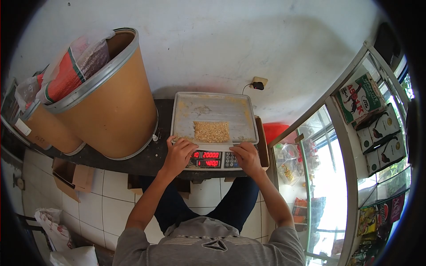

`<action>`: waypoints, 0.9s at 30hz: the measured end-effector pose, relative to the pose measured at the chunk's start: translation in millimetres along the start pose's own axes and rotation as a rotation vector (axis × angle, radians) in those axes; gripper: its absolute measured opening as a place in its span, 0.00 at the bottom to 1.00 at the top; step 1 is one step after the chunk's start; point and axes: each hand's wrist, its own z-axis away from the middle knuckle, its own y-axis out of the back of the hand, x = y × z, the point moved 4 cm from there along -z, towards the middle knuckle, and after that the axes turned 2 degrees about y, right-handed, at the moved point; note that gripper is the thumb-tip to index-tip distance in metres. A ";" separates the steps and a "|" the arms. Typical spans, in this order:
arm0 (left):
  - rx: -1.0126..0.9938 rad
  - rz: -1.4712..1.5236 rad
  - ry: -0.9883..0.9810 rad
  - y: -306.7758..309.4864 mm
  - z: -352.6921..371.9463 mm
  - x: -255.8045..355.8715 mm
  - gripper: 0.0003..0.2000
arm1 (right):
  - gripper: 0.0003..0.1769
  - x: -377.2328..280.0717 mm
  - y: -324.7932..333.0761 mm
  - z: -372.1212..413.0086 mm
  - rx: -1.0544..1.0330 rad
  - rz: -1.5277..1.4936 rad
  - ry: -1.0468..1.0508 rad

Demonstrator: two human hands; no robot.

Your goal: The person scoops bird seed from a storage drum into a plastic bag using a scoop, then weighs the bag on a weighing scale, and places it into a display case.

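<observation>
A clear bag of yellowish grain [211,132] lies flat on the metal tray of a digital scale [215,104], its open end toward me. My left hand [181,150] is at the bag's near left corner, thumb and fingers pinched together on the plastic edge. On the other side, my right hand [245,155] pinches the near right corner of the same bag. Between my hands the red digits of the scale's display [208,158] are lit, with a keypad beside them.
Two brown drums [108,93] stand at the left, sacks sticking out of the larger one. A glass display case [350,146] with packets is on the right. Behind the scale, a black plug sits in a wall socket [259,83]. Cardboard boxes [73,175] are below the dark table.
</observation>
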 end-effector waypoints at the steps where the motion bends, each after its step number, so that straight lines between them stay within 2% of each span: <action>1: 0.001 0.000 0.000 0.6 0.2 0.3 0.08 | 0.08 0.5 -0.3 0.1 -0.001 -0.010 -0.001; 4: -0.016 -0.026 -0.008 1.8 1.2 0.8 0.08 | 0.08 -0.3 -0.4 -0.2 0.043 -0.057 0.023; 7: 0.001 -0.007 -0.019 1.5 1.9 2.0 0.08 | 0.08 -1.7 0.8 1.9 0.001 -0.022 0.014; 9: 0.028 0.025 -0.017 3.7 1.7 3.1 0.05 | 0.08 -1.5 -0.4 4.6 0.018 -0.017 0.015; 17: 0.019 0.020 -0.008 5.9 2.1 2.6 0.04 | 0.11 -4.2 0.6 3.4 0.064 -0.054 0.004; 20: 0.005 0.037 0.013 4.2 1.4 0.0 0.05 | 0.10 -1.4 -1.4 1.3 0.038 -0.191 -0.111; 22: -0.014 0.040 0.028 5.3 -1.0 1.5 0.06 | 0.10 0.6 -1.5 0.1 0.089 -0.282 -0.287; 24: 0.025 0.137 0.119 9.0 -3.8 2.9 0.07 | 0.09 6.2 -5.2 1.4 0.069 -0.316 -0.341; 27: 0.076 0.119 0.068 3.9 -4.2 -0.2 0.06 | 0.09 15.2 -13.7 4.0 0.068 -0.388 -0.413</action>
